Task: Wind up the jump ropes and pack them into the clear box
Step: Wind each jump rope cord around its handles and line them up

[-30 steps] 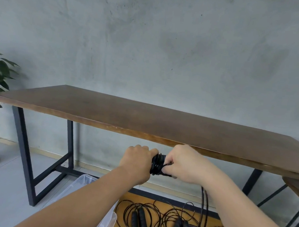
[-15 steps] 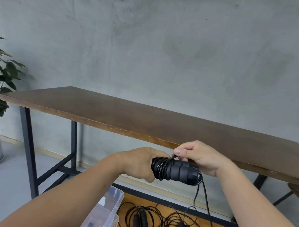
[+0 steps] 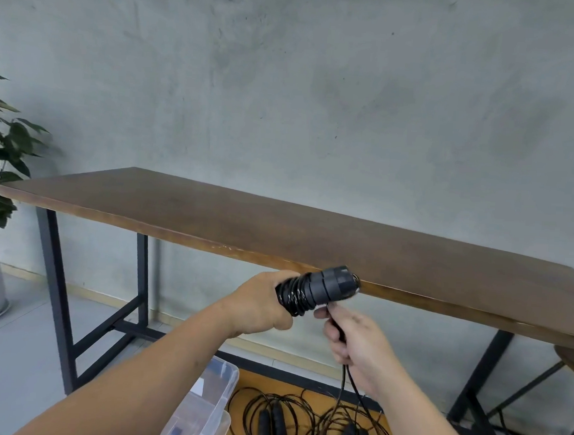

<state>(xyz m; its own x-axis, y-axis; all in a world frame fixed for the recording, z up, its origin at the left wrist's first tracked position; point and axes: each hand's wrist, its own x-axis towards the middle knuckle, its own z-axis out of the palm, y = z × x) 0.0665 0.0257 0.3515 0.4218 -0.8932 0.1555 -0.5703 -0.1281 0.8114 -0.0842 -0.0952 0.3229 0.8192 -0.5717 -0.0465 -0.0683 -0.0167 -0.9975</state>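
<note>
Plant (image 3: 5, 159), far left, potted, against grey wall. Clear box (image 3: 217, 396) on floor, lower left of centre, partly hidden behind left forearm; contents indistinct, possibly a small dark item. Left hand (image 3: 258, 306), fist wrapped round handles (image 3: 322, 286) of jump rope, held level in front of wooden table (image 3: 278, 230) edge; several turns of black cord bunched on handles beside fist. Right hand (image 3: 355, 345), below handle end, fingers curled round loose cord (image 3: 349, 384), which trails down to floor. More jump ropes (image 3: 286, 421), unwound, tangled on floor just right of box. Step in hand: winding, partway. Next move, by judgement: cord carried over handles under tension, each turn laid beside the last.
</note>
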